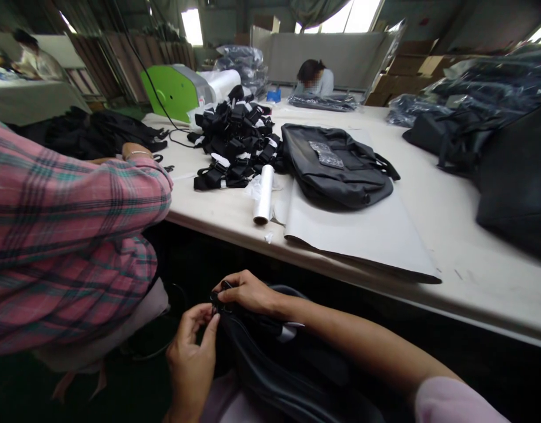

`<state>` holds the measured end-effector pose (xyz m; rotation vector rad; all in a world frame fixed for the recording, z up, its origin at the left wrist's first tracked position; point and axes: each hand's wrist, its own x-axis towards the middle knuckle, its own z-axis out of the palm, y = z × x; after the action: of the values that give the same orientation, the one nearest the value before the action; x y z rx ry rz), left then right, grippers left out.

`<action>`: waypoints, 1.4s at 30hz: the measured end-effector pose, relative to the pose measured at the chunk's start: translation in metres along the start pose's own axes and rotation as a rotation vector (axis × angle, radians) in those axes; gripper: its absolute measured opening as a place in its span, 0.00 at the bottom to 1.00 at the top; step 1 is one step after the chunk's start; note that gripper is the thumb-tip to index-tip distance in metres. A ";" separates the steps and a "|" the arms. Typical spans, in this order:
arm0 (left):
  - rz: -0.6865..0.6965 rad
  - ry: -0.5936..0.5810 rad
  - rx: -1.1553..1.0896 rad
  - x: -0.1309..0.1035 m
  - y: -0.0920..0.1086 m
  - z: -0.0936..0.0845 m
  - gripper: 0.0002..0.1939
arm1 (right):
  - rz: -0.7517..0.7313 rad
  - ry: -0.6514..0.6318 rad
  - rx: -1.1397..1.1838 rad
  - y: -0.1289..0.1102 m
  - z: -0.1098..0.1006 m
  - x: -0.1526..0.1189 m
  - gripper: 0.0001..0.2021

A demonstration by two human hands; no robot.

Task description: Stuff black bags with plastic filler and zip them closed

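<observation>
At seven o'clock, the left hand (191,351) and right hand (249,292) pinch a small black fitting (214,298) by the dark bag (270,376) — at two, another bag (347,173).

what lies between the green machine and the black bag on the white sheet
A heap of black straps lies between them, in the head view.

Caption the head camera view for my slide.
Left hand and right hand meet at small black hardware by a black bag.
</observation>
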<state>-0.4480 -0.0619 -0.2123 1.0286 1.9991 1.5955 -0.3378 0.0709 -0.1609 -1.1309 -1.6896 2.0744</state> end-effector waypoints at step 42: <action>-0.080 -0.049 0.058 -0.008 0.010 -0.007 0.23 | 0.135 -0.186 0.062 0.002 -0.016 -0.008 0.06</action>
<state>-0.4451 -0.0716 -0.2018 0.9861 2.0380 1.4651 -0.3212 0.0769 -0.1598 -1.0908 -1.6562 2.3645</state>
